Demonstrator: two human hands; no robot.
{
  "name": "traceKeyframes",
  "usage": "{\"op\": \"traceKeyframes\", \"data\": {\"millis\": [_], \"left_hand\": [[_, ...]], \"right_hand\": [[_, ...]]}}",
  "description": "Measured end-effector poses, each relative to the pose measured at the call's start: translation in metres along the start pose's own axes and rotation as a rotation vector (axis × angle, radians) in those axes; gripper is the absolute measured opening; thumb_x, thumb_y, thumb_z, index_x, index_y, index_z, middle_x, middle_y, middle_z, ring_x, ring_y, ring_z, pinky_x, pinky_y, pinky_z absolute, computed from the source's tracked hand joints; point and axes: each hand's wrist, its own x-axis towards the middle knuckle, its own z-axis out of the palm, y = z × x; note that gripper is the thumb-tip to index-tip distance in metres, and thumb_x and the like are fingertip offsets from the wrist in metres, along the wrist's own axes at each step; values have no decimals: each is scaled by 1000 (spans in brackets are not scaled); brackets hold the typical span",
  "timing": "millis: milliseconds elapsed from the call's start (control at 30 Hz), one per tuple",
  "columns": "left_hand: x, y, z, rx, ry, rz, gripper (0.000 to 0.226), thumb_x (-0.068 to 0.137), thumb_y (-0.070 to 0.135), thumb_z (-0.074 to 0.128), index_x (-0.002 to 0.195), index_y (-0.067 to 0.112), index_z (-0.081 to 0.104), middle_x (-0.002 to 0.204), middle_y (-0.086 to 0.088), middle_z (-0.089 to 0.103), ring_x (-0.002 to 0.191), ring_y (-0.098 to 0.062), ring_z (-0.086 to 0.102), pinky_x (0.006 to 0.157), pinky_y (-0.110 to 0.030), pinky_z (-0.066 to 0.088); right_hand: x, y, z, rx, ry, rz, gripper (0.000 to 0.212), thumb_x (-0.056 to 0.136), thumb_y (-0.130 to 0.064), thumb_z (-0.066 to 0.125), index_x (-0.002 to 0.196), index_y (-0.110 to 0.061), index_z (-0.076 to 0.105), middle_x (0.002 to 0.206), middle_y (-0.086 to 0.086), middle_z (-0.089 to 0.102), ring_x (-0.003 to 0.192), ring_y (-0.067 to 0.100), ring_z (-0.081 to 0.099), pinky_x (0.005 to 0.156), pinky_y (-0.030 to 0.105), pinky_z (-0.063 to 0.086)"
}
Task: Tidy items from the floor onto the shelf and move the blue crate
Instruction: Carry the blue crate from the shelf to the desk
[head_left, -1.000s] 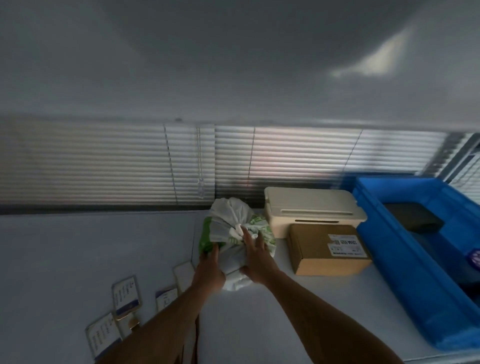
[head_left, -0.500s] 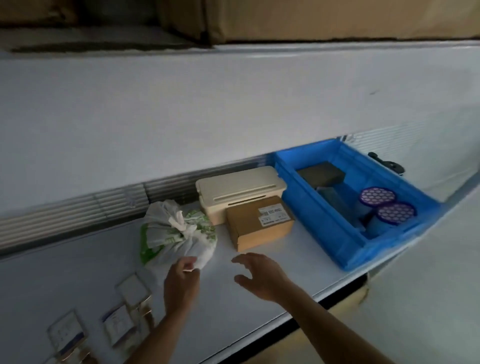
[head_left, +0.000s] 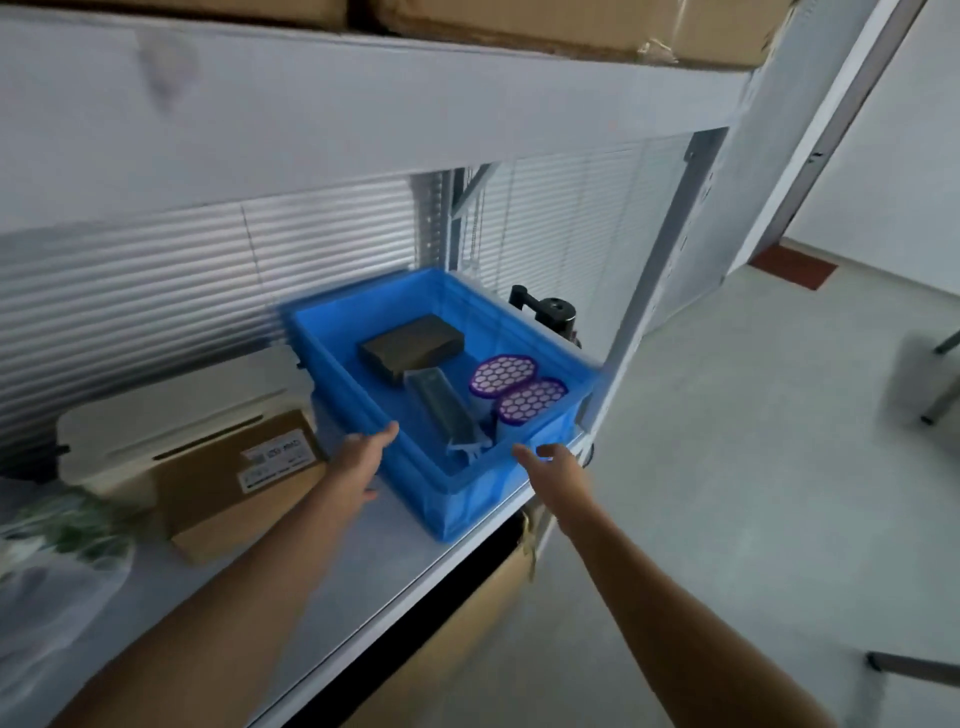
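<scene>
The blue crate (head_left: 457, 493) stands at the right end of the white shelf (head_left: 363, 577). It holds a dark box, a long grey part and two purple-topped filters. My left hand (head_left: 363, 460) is open against the crate's near left rim, fingertips touching it. My right hand (head_left: 558, 470) is open at the crate's near right corner; contact there is unclear. The white-and-green plastic bag (head_left: 62, 545) lies blurred at the shelf's far left.
A brown cardboard box (head_left: 228, 493) and a cream case (head_left: 171, 415) sit left of the crate. A black device (head_left: 550, 312) stands behind the crate. Cardboard boxes (head_left: 571, 26) rest on the upper shelf. Grey floor (head_left: 727, 467) extends right, with chair legs (head_left: 940, 395).
Both hands left the plastic bag and moved right to the blue crate. The view swung right, so the bag now lies at the left edge.
</scene>
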Motion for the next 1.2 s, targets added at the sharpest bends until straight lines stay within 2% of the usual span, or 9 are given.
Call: {"op": "traceKeyframes", "data": {"millis": [67, 167, 233, 500, 567, 667, 867, 1067, 1200], "left_hand": [[7, 11, 22, -41, 15, -81, 57, 79, 45, 72, 124, 19, 49, 122, -6, 56, 111, -32, 57, 87, -47, 49], [9, 13, 41, -52, 94, -89, 37, 81, 16, 68, 110, 13, 45, 119, -19, 59, 94, -35, 61, 74, -45, 55], [7, 11, 45, -96, 133, -66, 30, 82, 7, 63, 103, 14, 42, 112, -21, 58, 85, -34, 61, 60, -38, 54], [-17, 9, 37, -96, 65, -25, 40, 77, 8, 70, 114, 10, 53, 114, -19, 67, 81, -29, 66, 66, -38, 58], [-28, 7, 36, -28, 29, -32, 43, 77, 16, 74, 115, 11, 52, 113, -19, 67, 82, -28, 66, 75, -43, 60], [-42, -5, 37, 56, 11, -11, 50, 79, 28, 75, 119, 11, 51, 104, -10, 66, 85, -26, 63, 80, -42, 55], [-39, -7, 6, 391, 340, 211, 85, 71, 53, 69, 136, 3, 48, 137, -22, 54, 124, -39, 53, 104, -45, 43], [-27, 22, 6, 825, 361, 530, 73, 76, 41, 69, 138, 11, 44, 143, -18, 42, 132, -40, 40, 106, -50, 37], [-18, 22, 20, 1077, 307, 559, 71, 76, 40, 68, 135, 7, 43, 140, -20, 47, 129, -41, 44, 103, -51, 40]], "right_hand": [[23, -9, -11, 182, -71, 124, 81, 70, -70, 65, 118, -5, 56, 99, 6, 57, 91, 25, 60, 81, 40, 51], [43, -24, -15, 414, -263, 343, 89, 72, -64, 73, 136, -11, 41, 134, 14, 48, 128, 42, 48, 98, 56, 44], [52, -29, -9, 459, -299, 407, 97, 72, -60, 76, 145, -13, 33, 150, 16, 40, 135, 48, 40, 103, 63, 39], [60, -18, 9, 556, -138, 406, 28, 79, -21, 75, 91, -7, 54, 95, 15, 63, 85, 33, 66, 81, 48, 59], [51, -11, 2, 618, -106, 420, 27, 78, -16, 75, 89, -10, 51, 96, 12, 61, 82, 30, 63, 74, 46, 58], [32, 10, -7, 663, -66, 430, 43, 75, -14, 75, 111, -11, 50, 98, 11, 61, 82, 28, 63, 67, 45, 58], [-20, 77, -41, 679, 81, 427, 44, 73, -7, 69, 115, -6, 56, 105, 17, 67, 86, 32, 67, 61, 40, 58], [-89, 135, -87, 600, 267, 407, 17, 80, -4, 63, 96, -5, 64, 87, 13, 68, 73, 28, 64, 66, 35, 53], [-129, 166, -111, 563, 287, 392, 23, 75, -5, 64, 98, -4, 67, 87, 13, 72, 74, 29, 68, 65, 35, 57]]}}
